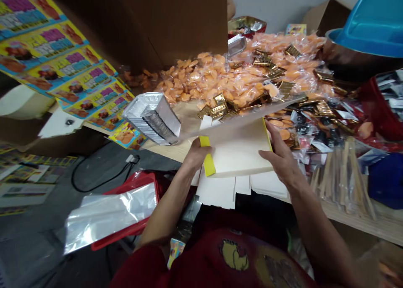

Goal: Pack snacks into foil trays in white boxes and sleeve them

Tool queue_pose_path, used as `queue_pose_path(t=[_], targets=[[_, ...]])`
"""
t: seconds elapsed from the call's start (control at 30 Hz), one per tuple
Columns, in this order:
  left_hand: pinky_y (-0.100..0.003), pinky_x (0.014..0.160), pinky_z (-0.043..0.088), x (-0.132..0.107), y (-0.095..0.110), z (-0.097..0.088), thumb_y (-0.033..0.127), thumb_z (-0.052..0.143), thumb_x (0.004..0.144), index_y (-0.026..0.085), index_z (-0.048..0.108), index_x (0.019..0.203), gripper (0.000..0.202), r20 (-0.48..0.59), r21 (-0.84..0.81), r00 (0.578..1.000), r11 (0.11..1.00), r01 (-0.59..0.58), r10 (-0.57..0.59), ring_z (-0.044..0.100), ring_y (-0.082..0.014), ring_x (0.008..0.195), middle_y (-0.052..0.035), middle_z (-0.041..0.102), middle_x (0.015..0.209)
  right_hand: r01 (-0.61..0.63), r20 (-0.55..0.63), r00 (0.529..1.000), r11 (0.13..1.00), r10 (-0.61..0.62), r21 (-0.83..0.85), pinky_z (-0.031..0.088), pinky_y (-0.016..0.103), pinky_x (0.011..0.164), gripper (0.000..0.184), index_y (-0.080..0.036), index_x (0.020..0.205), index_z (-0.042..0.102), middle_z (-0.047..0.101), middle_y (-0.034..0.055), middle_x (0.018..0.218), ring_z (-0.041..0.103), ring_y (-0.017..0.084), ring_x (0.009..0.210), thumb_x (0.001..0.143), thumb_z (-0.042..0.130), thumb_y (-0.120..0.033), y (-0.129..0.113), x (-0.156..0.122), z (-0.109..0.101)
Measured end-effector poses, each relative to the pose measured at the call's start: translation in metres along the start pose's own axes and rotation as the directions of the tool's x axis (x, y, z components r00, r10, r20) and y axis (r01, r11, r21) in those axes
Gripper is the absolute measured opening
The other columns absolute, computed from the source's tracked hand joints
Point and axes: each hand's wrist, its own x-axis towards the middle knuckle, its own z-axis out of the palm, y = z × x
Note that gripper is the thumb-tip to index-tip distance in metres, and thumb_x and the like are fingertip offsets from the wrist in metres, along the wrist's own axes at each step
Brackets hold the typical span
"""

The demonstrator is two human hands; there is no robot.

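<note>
A pale grey wall (267, 2) stands beyond the plywood workbench (355, 221), above a grey floor (37, 254).

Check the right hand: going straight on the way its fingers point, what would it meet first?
The right hand would probably meet the raised pale sheet first, just past the yellow-edged cream card it touches; gold foil sachets lie beyond, though depth is unclear.

A dark red top (201, 258) with a yellow-and-grey printed design (233, 255).
</note>
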Motion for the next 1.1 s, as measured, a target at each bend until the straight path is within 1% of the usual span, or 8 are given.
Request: queue_pose_path(t=[0.13, 0.27, 0.43, 0.6, 0.7, 0.87, 1.0, 1.1], targets=[[-0.03, 0.055, 0.042, 0.011, 0.002, 0.012, 0.017, 0.073, 0.053, 0.016, 0.068, 0.071, 0.019, 0.063, 0.143, 0.998, 0.99, 0.01, -0.019, 0.06, -0.0211, 0.062, -0.0066, 0.067, 0.07, -0.032, -0.127, 0.991, 0.999, 0.032, -0.003, 0.061, 0.047, 0.087, 0.081, -0.033, 0.165, 0.037, 0.069, 0.0069, 0.136, 0.067, 0.032, 0.117, 0.088, 0.06, -0.023, -0.009, -0.012, 0.009], [-0.029, 0.057, 0.042, 0.013, 0.002, 0.018, 0.019, 0.068, 0.056, 0.018, 0.067, 0.076, 0.02, 0.053, 0.205, 0.998, 0.978, -0.027, 0.016, 0.059, -0.02, 0.063, -0.0032, 0.065, 0.07, -0.02, -0.274, 0.962, 0.999, 0.01, -0.036, 0.06, 0.05, 0.093, 0.079, -0.034, 0.163, 0.042, 0.068, 0.0058, 0.139, 0.063, 0.034, 0.129, 0.087, 0.057, -0.021, -0.018, -0.02, 0.017], [-0.028, 0.058, 0.044, 0.013, 0.001, 0.012, 0.03, 0.068, 0.065, 0.017, 0.067, 0.08, 0.02, 0.135, 0.268, 0.99, 0.961, -0.063, 0.027, 0.06, -0.0193, 0.065, -0.0033, 0.067, 0.073, 0.02, -0.241, 0.97, 0.997, -0.036, -0.069, 0.056, 0.052, 0.108, 0.078, -0.032, 0.162, 0.044, 0.06, 0.0041, 0.154, 0.056, 0.034, 0.143, 0.086, 0.058, -0.021, -0.028, -0.024, 0.011], [-0.029, 0.06, 0.046, 0.022, 0.0, 0.011, 0.029, 0.067, 0.061, 0.016, 0.065, 0.083, 0.026, 0.086, 0.371, 0.995, 0.925, -0.085, 0.057, 0.062, -0.0202, 0.067, -0.0033, 0.067, 0.076, 0.065, -0.229, 0.97, 0.995, -0.08, -0.07, 0.038, 0.052, 0.128, 0.085, -0.032, 0.162, 0.045, 0.051, -0.0012, 0.163, 0.046, 0.03, 0.153, 0.079, 0.056, -0.016, -0.033, -0.026, 0.014], [-0.029, 0.061, 0.047, 0.017, 0.001, 0.015, 0.03, 0.064, 0.065, 0.016, 0.064, 0.087, 0.026, 0.087, 0.381, 0.993, 0.919, -0.104, 0.076, 0.062, -0.0195, 0.068, -0.0036, 0.067, 0.078, 0.054, -0.282, 0.957, 0.997, -0.068, -0.055, 0.041, 0.052, 0.126, 0.085, -0.032, 0.164, 0.043, 0.049, -0.0013, 0.165, 0.045, 0.031, 0.154, 0.081, 0.056, -0.017, -0.028, -0.026, 0.015], [-0.026, 0.059, 0.045, -0.003, 0.002, 0.015, 0.038, 0.071, 0.067, 0.016, 0.062, 0.083, 0.028, 0.233, 0.387, 0.971, 0.921, -0.052, -0.044, 0.058, -0.015, 0.065, -0.0034, 0.065, 0.076, 0.013, -0.354, 0.935, 1.0, -0.014, -0.005, 0.055, 0.052, 0.112, 0.085, -0.034, 0.166, 0.038, 0.053, -0.0005, 0.162, 0.054, 0.031, 0.145, 0.084, 0.054, -0.019, -0.016, -0.022, 0.014], [-0.024, 0.053, 0.041, -0.016, 0.002, 0.001, 0.041, 0.075, 0.064, 0.017, 0.059, 0.081, 0.033, 0.19, 0.425, 0.98, 0.905, -0.027, -0.059, 0.054, -0.0126, 0.058, -0.0003, 0.061, 0.069, -0.025, -0.32, 0.947, 0.999, 0.034, 0.032, 0.054, 0.052, 0.114, 0.087, -0.03, 0.168, 0.034, 0.056, 0.0009, 0.159, 0.054, 0.029, 0.145, 0.084, 0.051, -0.018, -0.018, -0.018, 0.02], [-0.025, 0.051, 0.043, -0.021, -0.004, -0.019, 0.047, 0.079, 0.061, 0.018, 0.058, 0.082, 0.041, 0.13, 0.489, 0.988, 0.872, 0.008, -0.082, 0.056, -0.0139, 0.056, 0.0006, 0.062, 0.068, -0.003, -0.292, 0.956, 0.997, 0.024, 0.071, 0.046, 0.048, 0.124, 0.087, -0.027, 0.166, 0.038, 0.052, 0.0006, 0.164, 0.048, 0.026, 0.151, 0.08, 0.051, -0.015, -0.021, -0.016, 0.025]])
